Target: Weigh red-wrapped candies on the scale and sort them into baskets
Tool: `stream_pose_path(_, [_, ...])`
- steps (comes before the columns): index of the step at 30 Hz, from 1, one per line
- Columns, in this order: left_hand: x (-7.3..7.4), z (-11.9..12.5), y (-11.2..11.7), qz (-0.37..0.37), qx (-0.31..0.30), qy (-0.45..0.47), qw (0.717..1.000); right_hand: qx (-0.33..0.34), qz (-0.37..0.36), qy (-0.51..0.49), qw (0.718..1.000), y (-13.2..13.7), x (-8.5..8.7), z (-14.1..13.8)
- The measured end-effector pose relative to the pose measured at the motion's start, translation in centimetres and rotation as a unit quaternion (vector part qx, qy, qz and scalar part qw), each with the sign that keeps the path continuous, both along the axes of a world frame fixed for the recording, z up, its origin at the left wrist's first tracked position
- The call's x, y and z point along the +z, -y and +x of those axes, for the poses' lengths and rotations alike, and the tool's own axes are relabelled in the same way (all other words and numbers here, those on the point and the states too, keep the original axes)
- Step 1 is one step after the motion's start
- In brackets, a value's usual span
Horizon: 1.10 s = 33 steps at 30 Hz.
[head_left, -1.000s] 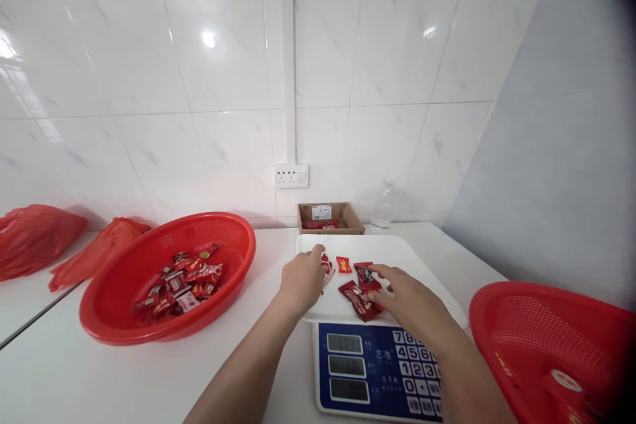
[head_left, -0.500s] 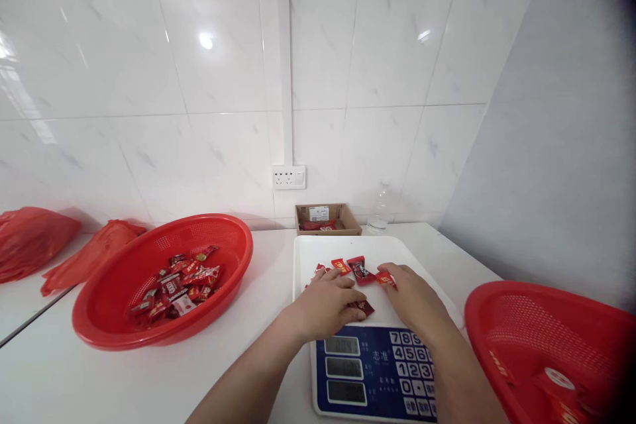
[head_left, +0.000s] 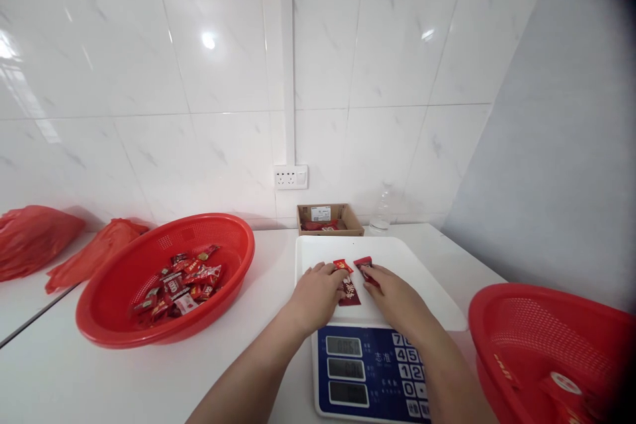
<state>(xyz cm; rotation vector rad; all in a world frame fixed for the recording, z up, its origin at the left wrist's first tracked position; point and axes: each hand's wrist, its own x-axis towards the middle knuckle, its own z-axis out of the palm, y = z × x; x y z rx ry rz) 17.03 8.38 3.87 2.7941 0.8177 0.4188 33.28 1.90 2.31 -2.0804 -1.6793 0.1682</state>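
Observation:
Both my hands rest on the white tray (head_left: pixel 397 255) of a blue-faced digital scale (head_left: pixel 370 371). My left hand (head_left: pixel 318 295) lies over red wrapped candies (head_left: pixel 348 291), its fingers curled down onto them. Close beside it, my right hand (head_left: pixel 392 295) has its fingers bent over other red candies (head_left: pixel 362 264) at the fingertips. The two hands nearly touch, with the candies bunched between and under them. Some candies are hidden by the hands.
A red basket (head_left: pixel 163 278) holding several wrapped candies stands at the left. A second red basket (head_left: pixel 556 351) sits at the right. Red plastic bags (head_left: pixel 59 248) lie far left. A small cardboard box (head_left: pixel 330 218) and a clear bottle (head_left: pixel 382 209) stand by the tiled wall.
Both hands have drawn together toward the tray's middle, gathering the spread-out candies into a tighter cluster between them.

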Motion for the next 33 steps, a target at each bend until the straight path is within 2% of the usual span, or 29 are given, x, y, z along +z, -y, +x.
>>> stream_pose_path(3, [0.0,-0.1,0.0,-0.007,-0.01,0.013,1.0,-0.019,0.002,-0.006,1.0,0.1,0.2,0.3])
stream_pose_path(9, [-0.1,0.1,-0.2,0.027,0.042,0.012,0.999,-0.016,0.003,-0.012,1.0,0.3,0.5,0.0])
stream_pose_path(16, [-0.3,0.2,-0.4,0.024,0.013,0.042,0.999,-0.054,0.009,-0.016,0.998,0.2,0.8,-0.2])
stream_pose_path(20, [-0.2,0.4,-0.1,0.013,0.018,0.069,0.997,-0.064,0.025,-0.035,0.997,0.0,1.1,-0.2])
stream_pose_path(22, [0.1,0.4,0.2,-0.001,0.015,0.103,0.995,-0.068,0.047,-0.049,0.995,0.1,1.5,-0.4])
stream_pose_path(25, [0.9,0.4,0.6,-0.056,0.005,0.169,0.984,-0.042,0.125,-0.108,0.985,0.7,2.4,-1.0])
stream_pose_path(28, [1.7,0.2,1.1,-0.192,-0.006,0.224,0.955,0.022,0.182,-0.186,0.965,1.7,3.7,-2.0])
stream_pose_path(29, [1.9,0.2,1.2,-0.255,-0.02,0.25,0.934,0.038,0.181,-0.208,0.961,2.0,4.1,-2.3])
stream_pose_path(31, [2.1,0.2,1.5,-0.369,-0.057,0.312,0.874,0.057,0.158,-0.248,0.954,2.6,4.9,-3.0])
stream_pose_path(33, [2.1,0.3,1.8,-0.434,-0.08,0.363,0.821,0.063,0.134,-0.279,0.949,3.1,5.4,-3.5])
